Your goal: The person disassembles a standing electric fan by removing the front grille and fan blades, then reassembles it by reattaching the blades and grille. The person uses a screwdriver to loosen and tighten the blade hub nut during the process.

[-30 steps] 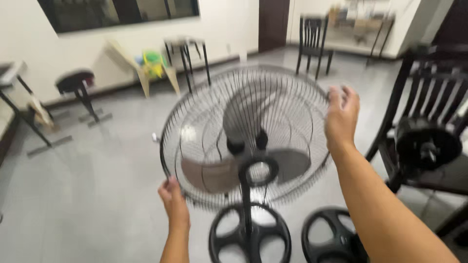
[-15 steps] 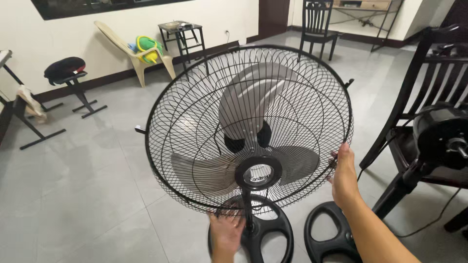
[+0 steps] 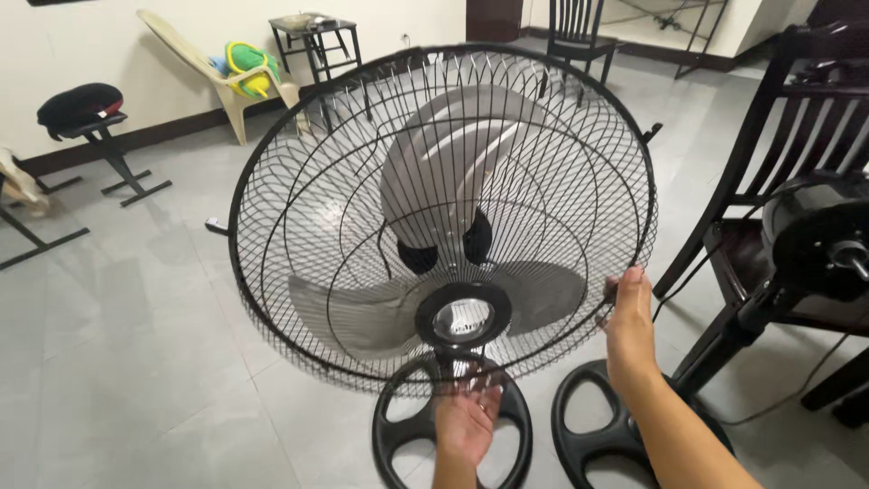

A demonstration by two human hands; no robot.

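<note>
Holding a large round black wire fan guard (image 3: 362, 136) up in front of the head camera, the person's two bare hands work at its lower rim. The right hand (image 3: 629, 321) grips the rim at the lower right edge, fingers curled around the wire. The left hand (image 3: 468, 418) sits under the bottom of the guard, palm up with fingers spread loosely; it looks to be touching the lowest wires, though the blur there makes the contact hard to judge. The guard is tilted, its open bowl facing the camera, with a round black centre cap with a silvery disc (image 3: 463, 315) low in the middle.

Inside the cage of the guard lies a grey three-bladed plastic fan blade (image 3: 434, 172), one blade pointing up and two spreading low left and right around a dark hub.

Below the hands, on the grey tiled floor (image 3: 118, 362), stand two round black fan bases with oval cut-outs (image 3: 593, 426), side by side. To the right, a black fan motor head on its pole (image 3: 819, 240) leans against a dark wooden slatted chair (image 3: 797, 127). Along the far wall are a beige plastic lounge chair (image 3: 195, 59) carrying a green and yellow bundle (image 3: 246, 65), a small black side table (image 3: 315, 32), and a black padded stool (image 3: 81, 107).
</note>
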